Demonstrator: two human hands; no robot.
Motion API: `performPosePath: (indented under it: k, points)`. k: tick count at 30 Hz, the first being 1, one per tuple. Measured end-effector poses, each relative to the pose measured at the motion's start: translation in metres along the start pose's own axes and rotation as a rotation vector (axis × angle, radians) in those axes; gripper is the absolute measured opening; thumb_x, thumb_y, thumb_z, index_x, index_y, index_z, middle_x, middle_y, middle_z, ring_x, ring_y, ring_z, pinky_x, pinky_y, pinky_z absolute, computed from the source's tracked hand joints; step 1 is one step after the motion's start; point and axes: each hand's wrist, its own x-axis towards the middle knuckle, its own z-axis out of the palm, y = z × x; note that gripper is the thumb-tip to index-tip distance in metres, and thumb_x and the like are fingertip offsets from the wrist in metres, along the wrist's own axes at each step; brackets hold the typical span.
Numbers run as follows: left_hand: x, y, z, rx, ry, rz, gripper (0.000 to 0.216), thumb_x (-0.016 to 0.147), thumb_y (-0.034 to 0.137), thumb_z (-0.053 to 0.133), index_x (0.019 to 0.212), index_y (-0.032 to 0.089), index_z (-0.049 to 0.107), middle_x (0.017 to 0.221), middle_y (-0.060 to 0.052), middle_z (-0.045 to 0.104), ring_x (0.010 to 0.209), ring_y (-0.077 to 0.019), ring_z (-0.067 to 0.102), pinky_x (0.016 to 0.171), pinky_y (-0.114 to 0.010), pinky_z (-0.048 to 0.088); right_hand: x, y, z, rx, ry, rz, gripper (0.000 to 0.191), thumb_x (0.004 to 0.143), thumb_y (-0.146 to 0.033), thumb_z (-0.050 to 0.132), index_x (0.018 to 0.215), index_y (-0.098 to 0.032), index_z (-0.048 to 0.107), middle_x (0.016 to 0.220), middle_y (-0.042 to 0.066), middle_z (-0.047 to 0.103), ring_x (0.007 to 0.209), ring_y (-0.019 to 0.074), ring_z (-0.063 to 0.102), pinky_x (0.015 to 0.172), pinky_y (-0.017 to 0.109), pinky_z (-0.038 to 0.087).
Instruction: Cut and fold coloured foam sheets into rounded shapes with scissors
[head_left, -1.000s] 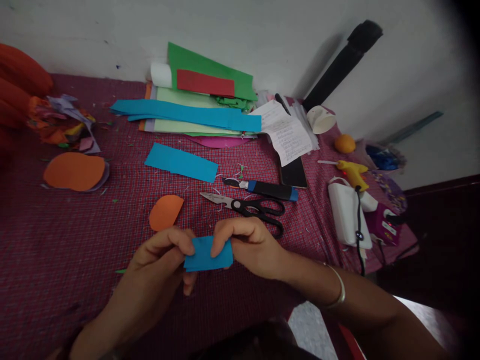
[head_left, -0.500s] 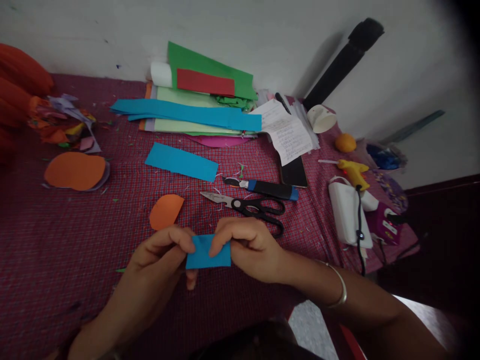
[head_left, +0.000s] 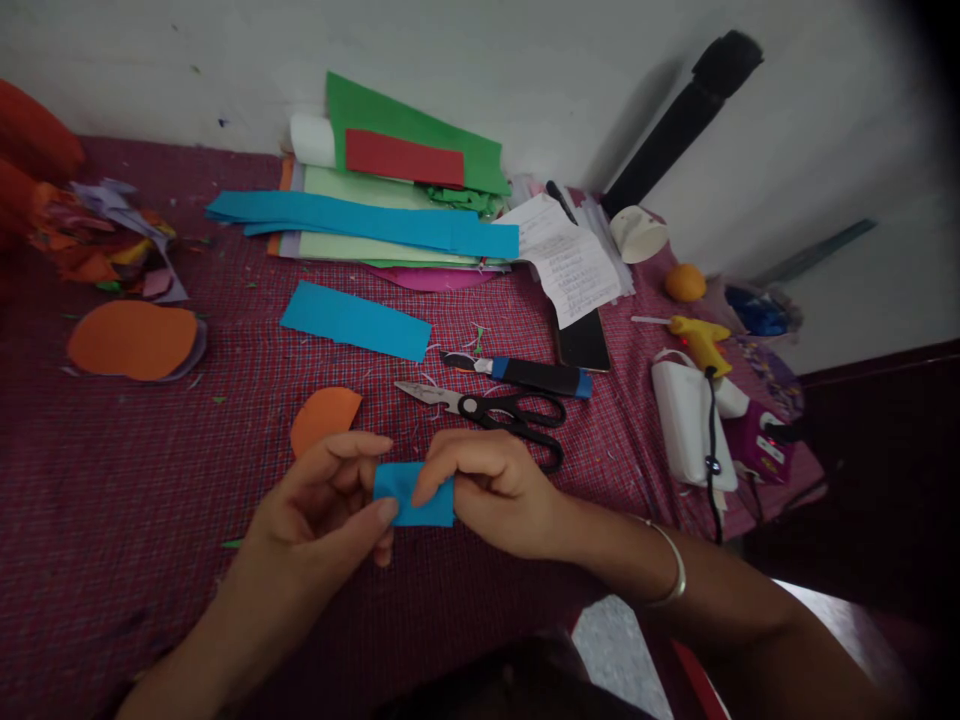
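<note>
Left hand [head_left: 319,510] has loosened since a second ago: fingers apart, only the thumb tip on the paper [head_left: 421,513]. Right hand [head_left: 499,492] fingers are clamped on its right end, just above the bench [head_left: 112,520], near the scissors [head_left: 499,410]. Paper is light, floppy and creases easily, so pinch it at the edges.

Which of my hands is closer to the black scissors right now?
Right. The right hand lies just below the black scissors; the left hand is farther, down-left of them. Both pinch the blue paper.
</note>
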Motion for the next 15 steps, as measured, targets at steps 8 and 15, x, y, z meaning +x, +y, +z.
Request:
performPosePath:
  k: [8, 15]
  points:
    - [0.0, 0.004, -0.003, 0.151, 0.006, 0.015, 0.033, 0.076, 0.022, 0.071, 0.106, 0.03, 0.061, 0.066, 0.007, 0.061, 0.049, -0.0092, 0.053, 0.045, -0.017, 0.044, 0.005, -0.01, -0.008, 0.135, -0.001, 0.275, 0.022, 0.095, -0.023, 0.04, 0.11, -0.016, 0.055, 0.083, 0.0, 0.058, 0.071, 0.0105, 0.055, 0.064, 0.024, 0.047]
    - [-0.009, 0.008, 0.005, 0.334, 0.082, 0.172, 0.036, 0.071, 0.016, 0.072, 0.102, 0.033, 0.066, 0.065, 0.006, 0.058, 0.058, -0.0118, 0.057, 0.055, -0.018, 0.047, 0.005, -0.006, -0.003, -0.02, -0.28, 0.402, 0.032, 0.082, -0.032, 0.067, 0.064, -0.017, 0.046, 0.057, -0.008, 0.037, 0.053, 0.006, 0.033, 0.05, 0.021, 0.026]
